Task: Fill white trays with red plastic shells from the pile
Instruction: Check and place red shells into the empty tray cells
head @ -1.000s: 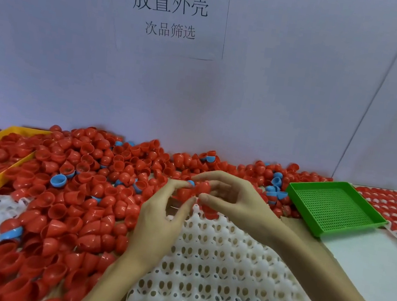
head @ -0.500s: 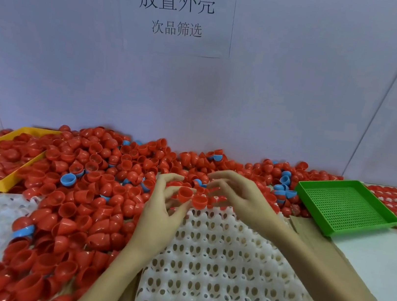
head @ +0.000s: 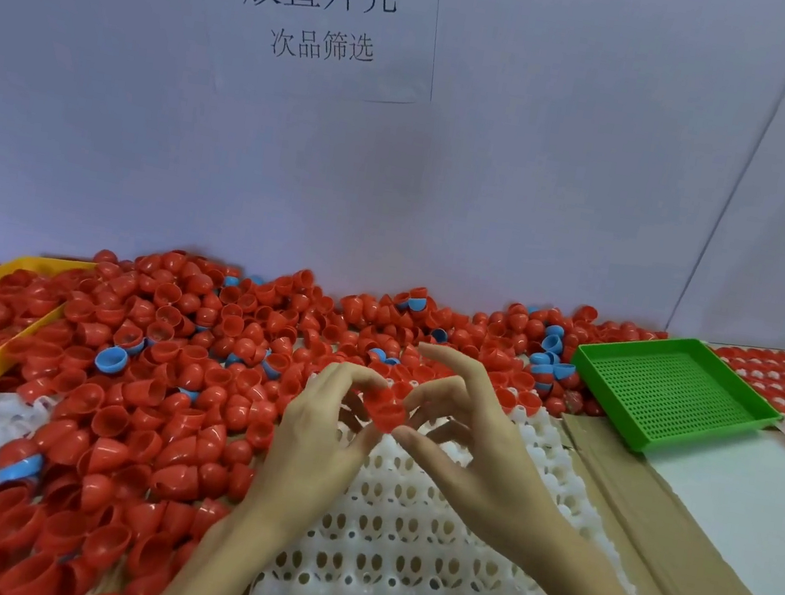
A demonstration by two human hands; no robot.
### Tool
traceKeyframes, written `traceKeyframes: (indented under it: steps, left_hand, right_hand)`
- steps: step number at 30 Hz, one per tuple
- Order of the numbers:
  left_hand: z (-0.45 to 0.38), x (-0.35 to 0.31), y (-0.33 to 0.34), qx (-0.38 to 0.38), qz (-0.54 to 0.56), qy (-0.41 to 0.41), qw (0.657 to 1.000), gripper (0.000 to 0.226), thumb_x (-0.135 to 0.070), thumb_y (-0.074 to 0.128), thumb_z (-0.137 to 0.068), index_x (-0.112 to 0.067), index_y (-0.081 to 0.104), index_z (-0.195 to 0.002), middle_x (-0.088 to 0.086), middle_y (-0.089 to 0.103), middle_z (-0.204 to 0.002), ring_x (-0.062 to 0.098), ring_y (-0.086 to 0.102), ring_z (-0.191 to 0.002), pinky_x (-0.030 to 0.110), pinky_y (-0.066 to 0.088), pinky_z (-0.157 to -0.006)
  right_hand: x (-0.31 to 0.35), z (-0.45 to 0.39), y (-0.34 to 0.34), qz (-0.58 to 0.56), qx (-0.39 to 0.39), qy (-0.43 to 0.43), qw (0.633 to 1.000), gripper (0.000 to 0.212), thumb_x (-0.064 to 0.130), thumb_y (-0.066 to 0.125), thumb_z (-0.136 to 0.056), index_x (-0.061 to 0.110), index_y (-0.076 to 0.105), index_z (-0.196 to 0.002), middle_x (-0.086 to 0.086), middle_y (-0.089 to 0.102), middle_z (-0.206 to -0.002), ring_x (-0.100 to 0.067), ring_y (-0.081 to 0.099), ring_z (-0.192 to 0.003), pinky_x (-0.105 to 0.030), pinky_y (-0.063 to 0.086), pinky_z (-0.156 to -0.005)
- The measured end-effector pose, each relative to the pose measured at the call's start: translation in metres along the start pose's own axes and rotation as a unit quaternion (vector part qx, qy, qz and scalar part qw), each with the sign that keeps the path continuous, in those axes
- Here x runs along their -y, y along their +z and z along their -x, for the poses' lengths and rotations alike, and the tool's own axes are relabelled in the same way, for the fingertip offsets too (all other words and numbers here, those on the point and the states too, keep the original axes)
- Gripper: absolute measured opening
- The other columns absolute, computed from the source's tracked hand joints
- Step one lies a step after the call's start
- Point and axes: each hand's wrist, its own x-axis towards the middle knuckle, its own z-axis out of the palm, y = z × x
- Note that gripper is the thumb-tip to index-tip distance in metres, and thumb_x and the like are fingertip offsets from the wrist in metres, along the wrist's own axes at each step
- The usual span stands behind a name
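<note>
One red shell (head: 385, 409) is pinched between both hands' fingers (head: 432, 395) above the white tray (head: 414, 581), seemingly unfilled; the pile (head: 176, 367) at ten o'clock remains large.

One head-worn wide-angle camera looks forward and slightly down, close over the perforated white plastic tray (head: 416, 571). It faces the pale back wall (head: 552, 168) beyond the heap of red plastic shells (head: 152, 394)
</note>
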Motion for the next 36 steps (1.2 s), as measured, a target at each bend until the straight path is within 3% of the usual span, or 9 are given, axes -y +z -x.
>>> traceKeyframes:
  steps: [3, 6, 11, 14, 17, 22, 27, 32, 36]
  left_hand:
    - [0.0, -0.001, 0.001, 0.043, 0.035, -0.03, 0.998, 0.038, -0.022, 0.072, -0.099, -0.036, 0.06, -0.133, -0.024, 0.066, -0.122, -0.001, 0.064, -0.117, 0.023, 0.055, -0.098]
    - [0.002, -0.003, -0.002, 0.123, 0.154, -0.11, 0.974, 0.062, -0.026, 0.07, -0.101, -0.051, 0.039, -0.148, -0.037, 0.061, -0.128, 0.001, 0.07, -0.111, 0.017, 0.055, -0.093]
    - [0.003, -0.003, -0.007, 0.199, 0.238, -0.135, 0.941, 0.075, -0.021, 0.071, -0.1, -0.043, 0.029, -0.158, -0.004, 0.075, -0.121, 0.014, 0.073, -0.113, 0.019, 0.052, -0.101]
    - [0.001, -0.008, -0.002, 0.159, 0.243, -0.13, 0.948, 0.068, -0.024, 0.074, -0.098, -0.04, 0.037, -0.152, -0.01, 0.073, -0.123, 0.015, 0.075, -0.107, 0.017, 0.055, -0.093]
    - [0.0, -0.007, 0.0, 0.116, 0.243, -0.126, 0.955, 0.048, -0.027, 0.074, -0.097, -0.039, 0.052, -0.138, -0.001, 0.07, -0.125, 0.02, 0.077, -0.101, 0.027, 0.06, -0.091]
    - [-0.003, -0.004, -0.003, 0.072, 0.307, -0.175, 0.933, 0.032, -0.02, 0.071, -0.099, -0.026, 0.057, -0.128, 0.007, 0.077, -0.106, 0.028, 0.079, -0.09, 0.026, 0.061, -0.079]
    - [0.001, -0.001, 0.004, -0.042, 0.052, -0.024, 0.997, 0.03, -0.017, 0.071, -0.099, -0.036, 0.057, -0.118, -0.01, 0.065, -0.104, 0.013, 0.071, -0.088, 0.022, 0.058, -0.075]
    - [0.001, -0.005, 0.005, 0.025, 0.109, -0.034, 0.993, 0.007, -0.029, 0.076, -0.096, -0.035, 0.072, -0.1, -0.011, 0.075, -0.095, 0.013, 0.075, -0.088, 0.028, 0.062, -0.077]
    - [-0.001, -0.004, 0.003, 0.084, 0.196, -0.101, 0.972, 0.014, -0.026, 0.082, -0.09, -0.026, 0.078, -0.104, -0.006, 0.079, -0.099, 0.013, 0.077, -0.094, 0.028, 0.062, -0.084]
  right_hand:
    - [-0.002, 0.002, -0.002, 0.01, -0.014, 0.004, 1.0, 0.052, 0.03, 0.063, -0.102, 0.035, 0.043, -0.15, 0.014, 0.062, -0.117, -0.017, 0.066, -0.111, -0.024, 0.057, -0.084]
    - [-0.005, 0.004, -0.005, 0.084, -0.006, -0.014, 0.996, 0.033, 0.02, 0.061, -0.104, 0.03, 0.062, -0.136, 0.017, 0.061, -0.121, -0.013, 0.063, -0.115, -0.02, 0.054, -0.088]
    - [-0.006, 0.005, -0.002, 0.11, -0.007, -0.005, 0.994, 0.014, 0.015, 0.071, -0.098, 0.025, 0.074, -0.108, 0.012, 0.064, -0.108, -0.013, 0.066, -0.102, -0.019, 0.054, -0.082]
    - [-0.007, 0.005, -0.001, 0.107, -0.024, 0.014, 0.994, 0.008, 0.015, 0.07, -0.098, 0.023, 0.072, -0.101, 0.013, 0.065, -0.104, -0.011, 0.066, -0.101, -0.018, 0.054, -0.081]
    - [-0.006, 0.005, -0.001, 0.085, -0.022, 0.03, 0.996, 0.005, 0.018, 0.067, -0.101, 0.022, 0.07, -0.102, 0.012, 0.066, -0.102, -0.011, 0.066, -0.101, -0.017, 0.053, -0.08]
    - [-0.004, 0.007, 0.002, 0.083, -0.002, 0.015, 0.996, 0.008, 0.016, 0.069, -0.1, 0.023, 0.068, -0.104, 0.013, 0.064, -0.106, -0.013, 0.065, -0.103, -0.021, 0.055, -0.084]
    - [-0.007, 0.009, 0.009, 0.13, -0.029, 0.014, 0.991, 0.011, 0.014, 0.07, -0.098, 0.023, 0.065, -0.102, 0.017, 0.065, -0.098, -0.007, 0.066, -0.097, -0.021, 0.057, -0.079]
    - [-0.008, 0.009, 0.009, 0.124, -0.062, 0.01, 0.99, 0.039, 0.022, 0.078, -0.091, 0.03, 0.051, -0.118, 0.013, 0.059, -0.094, -0.012, 0.065, -0.088, -0.022, 0.057, -0.072]
    - [-0.011, 0.009, 0.011, 0.143, -0.029, -0.003, 0.989, 0.043, 0.013, 0.079, -0.09, 0.026, 0.057, -0.125, 0.013, 0.058, -0.104, -0.011, 0.064, -0.093, -0.024, 0.058, -0.079]
